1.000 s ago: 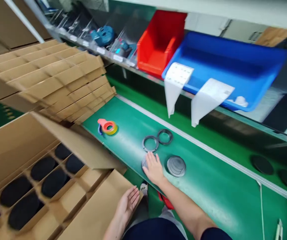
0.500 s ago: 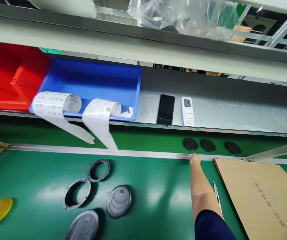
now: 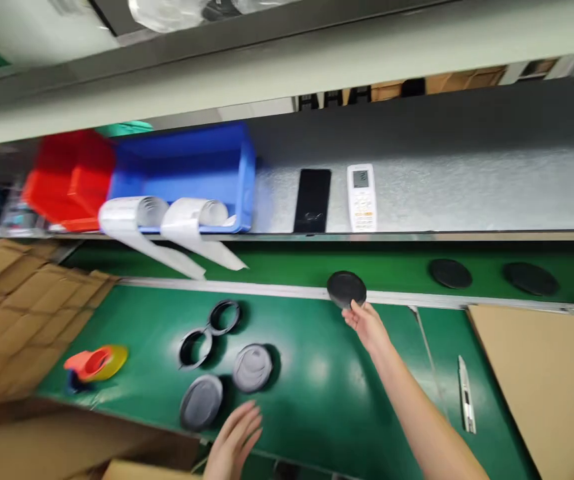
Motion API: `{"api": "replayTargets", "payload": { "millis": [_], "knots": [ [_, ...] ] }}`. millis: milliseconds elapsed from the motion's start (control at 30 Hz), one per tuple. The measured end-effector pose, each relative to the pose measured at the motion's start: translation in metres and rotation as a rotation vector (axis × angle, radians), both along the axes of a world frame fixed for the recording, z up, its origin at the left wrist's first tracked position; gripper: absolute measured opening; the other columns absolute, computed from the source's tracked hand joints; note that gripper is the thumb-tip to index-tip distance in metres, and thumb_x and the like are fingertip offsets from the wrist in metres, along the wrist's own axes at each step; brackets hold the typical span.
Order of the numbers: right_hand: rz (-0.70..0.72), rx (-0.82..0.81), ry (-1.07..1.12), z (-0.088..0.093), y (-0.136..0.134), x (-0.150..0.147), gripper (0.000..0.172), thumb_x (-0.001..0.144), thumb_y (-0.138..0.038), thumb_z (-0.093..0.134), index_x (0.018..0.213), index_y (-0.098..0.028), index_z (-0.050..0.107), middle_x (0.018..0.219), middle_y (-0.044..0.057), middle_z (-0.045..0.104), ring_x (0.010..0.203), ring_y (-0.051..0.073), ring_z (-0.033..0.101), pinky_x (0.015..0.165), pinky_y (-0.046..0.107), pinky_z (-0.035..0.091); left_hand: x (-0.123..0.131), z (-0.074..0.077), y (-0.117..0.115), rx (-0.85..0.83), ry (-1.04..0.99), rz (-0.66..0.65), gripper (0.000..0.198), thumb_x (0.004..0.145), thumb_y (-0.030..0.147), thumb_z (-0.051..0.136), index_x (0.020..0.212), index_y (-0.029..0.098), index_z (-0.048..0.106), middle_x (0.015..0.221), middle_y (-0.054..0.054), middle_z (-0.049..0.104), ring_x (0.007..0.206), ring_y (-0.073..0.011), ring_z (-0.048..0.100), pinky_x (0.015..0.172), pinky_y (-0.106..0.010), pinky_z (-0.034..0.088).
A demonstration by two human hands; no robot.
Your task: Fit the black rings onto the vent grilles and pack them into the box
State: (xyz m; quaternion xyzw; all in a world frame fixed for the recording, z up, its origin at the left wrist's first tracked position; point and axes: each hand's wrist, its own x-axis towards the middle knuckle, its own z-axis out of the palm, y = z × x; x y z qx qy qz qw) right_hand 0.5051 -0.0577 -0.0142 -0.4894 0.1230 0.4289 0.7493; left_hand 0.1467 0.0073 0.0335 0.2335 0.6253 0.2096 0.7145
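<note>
Right grip [image 3: 369, 327] on one black disc [image 3: 345, 287], two others [image 3: 450, 273] apart, two rings [image 3: 185, 348].

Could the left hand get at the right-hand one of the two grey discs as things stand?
Probably yes: the left hand looks open and empty, just short of the right-hand grey disc, with nothing visible between them. The other grey disc lies off to the left.

Green bench [image 3: 311, 407], dark rings [image 3: 185, 352], grey discs [image 3: 252, 368], cutter [image 3: 466, 396]
</note>
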Motion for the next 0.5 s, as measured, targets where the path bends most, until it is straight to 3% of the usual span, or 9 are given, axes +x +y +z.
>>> {"api": "replayTargets", "payload": {
  "millis": [100, 200, 267, 367, 433, 500],
  "knots": [
    [0.315, 0.225, 0.046, 0.024, -0.036, -0.117, 0.037, 0.073, -0.038, 0.085, 0.086, -0.017, 0.058, 0.072, 0.003, 0.069, 0.066, 0.016, 0.068, 0.057, 0.022, 0.054, 0.044, 0.032, -0.012, 0.003, -0.425, -0.083, 0.052, 0.082, 0.040, 0.071, 0.130, 0.026, 0.057, 0.131, -0.010, 0.062, 0.125, -0.0317, 0.056, 0.106, -0.048, 0.044],
    [0.614, 0.260, -0.002, 0.043, -0.069, -0.188, 0.040, 0.081, -0.052, 0.074, 0.093, -0.017, 0.059, 0.078, 0.005, 0.069, 0.065, 0.016, 0.067, 0.058, 0.025, 0.054, 0.068, 0.049, -0.017, -0.018, -0.680, -0.057, 0.056, 0.086, 0.050, 0.063, 0.134, 0.023, 0.055, 0.126, -0.011, 0.065, 0.119, -0.0299, 0.059, 0.106, -0.048, 0.043],
    [0.679, 0.130, -0.269, 0.053, -0.079, -0.202, 0.042, 0.087, -0.060, 0.062, 0.091, -0.018, 0.060, 0.077, 0.005, 0.067, 0.066, 0.018, 0.064, 0.061, 0.031, 0.055, 0.067, 0.058, -0.025, -0.012, -0.759, -0.007, 0.053, 0.088, 0.047, 0.059, 0.134, 0.020, 0.056, 0.122, -0.010, 0.067, 0.118, -0.0270, 0.059, 0.108, -0.044, 0.041],
    [0.521, -0.045, -0.957, 0.070, -0.083, -0.188, 0.042, 0.094, -0.058, 0.048, 0.102, -0.022, 0.067, 0.098, 0.010, 0.064, 0.094, 0.025, 0.061, 0.087, 0.046, 0.053, 0.054, 0.072, -0.039, -0.028, -0.811, -0.011, 0.051, 0.092, 0.047, 0.053, 0.136, 0.021, 0.055, 0.124, -0.009, 0.066, 0.119, -0.0267, 0.058, 0.108, -0.046, 0.039],
    [0.481, -0.025, -1.316, 0.084, -0.083, -0.173, 0.036, 0.098, -0.050, 0.045, 0.117, -0.029, 0.068, 0.123, 0.011, 0.056, 0.119, 0.029, 0.049, 0.104, 0.053, 0.043, 0.045, 0.079, -0.048, -0.054, -0.832, -0.052, 0.054, 0.093, 0.053, 0.050, 0.137, 0.022, 0.054, 0.127, -0.010, 0.065, 0.120, -0.0272, 0.057, 0.108, -0.047, 0.039],
    [0.566, 0.028, -1.503, 0.095, -0.084, -0.166, 0.035, 0.099, -0.046, 0.043, 0.122, -0.034, 0.066, 0.136, 0.009, 0.048, 0.130, 0.030, 0.037, 0.110, 0.056, 0.036, 0.039, 0.084, -0.055, -0.061, -0.842, -0.083, 0.058, 0.092, 0.058, 0.050, 0.138, 0.023, 0.053, 0.126, -0.010, 0.065, 0.118, -0.0260, 0.058, 0.107, -0.044, 0.039]
  ]
}}
